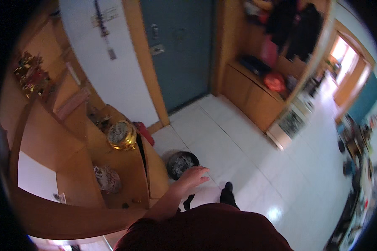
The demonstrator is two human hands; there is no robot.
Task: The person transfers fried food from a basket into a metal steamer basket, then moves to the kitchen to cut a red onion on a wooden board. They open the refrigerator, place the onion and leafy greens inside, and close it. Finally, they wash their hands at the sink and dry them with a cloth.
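Note:
My left hand (192, 178) reaches out ahead of my dark red top with nothing in it, its thumb and fingers apart. From this view it overlaps the near edge of a dark round basin (180, 161) on the floor; I cannot tell whether they touch. Grey-white material, unclear in kind, shows inside the basin. Left of the hand, a gold-coloured pot (125, 139) filled with something grey stands on a wooden cabinet shelf (125, 169). Closer to me on that shelf is a crumpled pale bag (107, 178). My right hand is out of view.
A dark green door (182, 56) is ahead, beside a low wooden cabinet (251, 97) bearing a red bag (274, 82) under hanging dark clothes (293, 28). White floor tiles (248, 163) lie around my feet. Clutter (361, 147) lines the right wall. Something red (144, 133) stands behind the shelf.

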